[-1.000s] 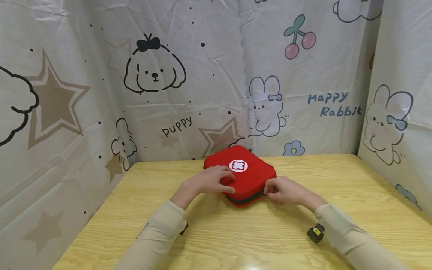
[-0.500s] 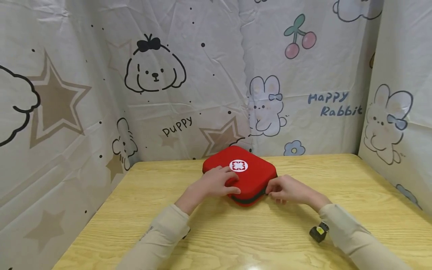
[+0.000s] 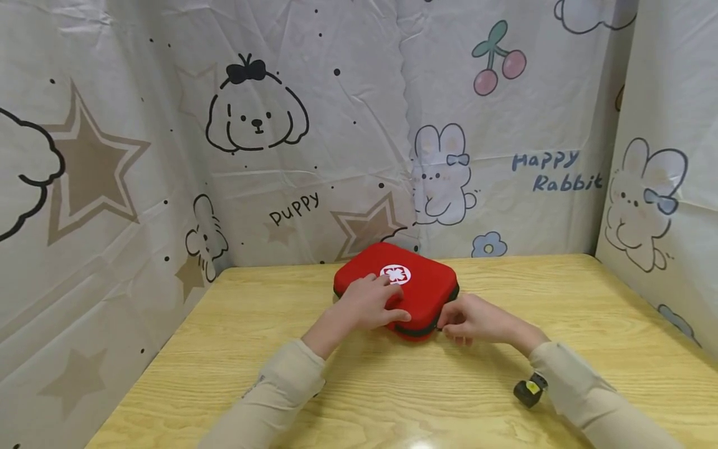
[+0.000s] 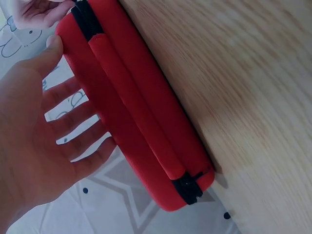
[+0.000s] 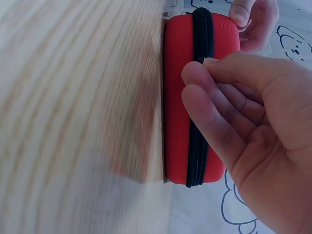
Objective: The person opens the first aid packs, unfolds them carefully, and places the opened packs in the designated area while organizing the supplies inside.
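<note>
A red zippered first-aid case (image 3: 417, 296) with a white round emblem lies on the table, its lid down. My left hand (image 3: 367, 302) rests on the lid's near-left part, fingers spread and the thumb along the near edge. In the left wrist view a red carry handle (image 4: 139, 107) runs along the side below that hand. My right hand (image 3: 477, 318) is at the near-right side of the case. Thumb and index finger pinch the zipper pull (image 5: 202, 60) on the black zipper (image 5: 199, 151); the pull is mostly hidden by the fingertips.
The wooden table (image 3: 224, 349) ends at a printed cloth backdrop (image 3: 314, 125) just behind the case, with cloth also on both sides. A small black device (image 3: 529, 391) hangs at the right wrist.
The case has turned a little counter-clockwise, its near corner shifting right. My left hand has moved right with it. The right hand keeps its pinch, now closer to the near corner.
</note>
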Motion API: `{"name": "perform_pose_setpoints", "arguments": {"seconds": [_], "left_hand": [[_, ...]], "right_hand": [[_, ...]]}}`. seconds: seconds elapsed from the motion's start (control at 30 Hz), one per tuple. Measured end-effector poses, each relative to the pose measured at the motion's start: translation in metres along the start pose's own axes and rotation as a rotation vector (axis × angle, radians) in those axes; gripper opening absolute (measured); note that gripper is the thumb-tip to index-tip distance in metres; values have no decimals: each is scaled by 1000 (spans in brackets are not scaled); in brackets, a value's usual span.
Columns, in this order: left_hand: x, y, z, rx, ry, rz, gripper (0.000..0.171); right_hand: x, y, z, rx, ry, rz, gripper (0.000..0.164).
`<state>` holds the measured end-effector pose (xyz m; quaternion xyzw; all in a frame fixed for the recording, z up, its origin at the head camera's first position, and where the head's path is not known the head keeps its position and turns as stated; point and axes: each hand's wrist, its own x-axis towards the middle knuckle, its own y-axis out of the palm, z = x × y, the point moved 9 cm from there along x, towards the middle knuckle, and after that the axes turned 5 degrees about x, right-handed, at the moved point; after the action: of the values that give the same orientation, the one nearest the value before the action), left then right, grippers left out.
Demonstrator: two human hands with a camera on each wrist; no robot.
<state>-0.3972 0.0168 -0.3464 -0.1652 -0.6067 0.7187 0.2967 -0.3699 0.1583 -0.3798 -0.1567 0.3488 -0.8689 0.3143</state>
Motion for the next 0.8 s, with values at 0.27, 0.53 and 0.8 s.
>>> {"name": "perform_pose_setpoints", "arguments": {"seconds": [0.27, 0.53, 0.8], "left_hand": [[3, -2, -9, 51, -57, 10, 57], [9, -5, -17, 93, -103, -7, 59], [14, -4, -22, 145, -135, -28, 58]], "right_hand": [[-3, 4, 1, 26, 17, 28, 6], [3, 13, 13, 54, -18, 45, 5], [9, 20, 25, 0, -53, -5, 5]]}}
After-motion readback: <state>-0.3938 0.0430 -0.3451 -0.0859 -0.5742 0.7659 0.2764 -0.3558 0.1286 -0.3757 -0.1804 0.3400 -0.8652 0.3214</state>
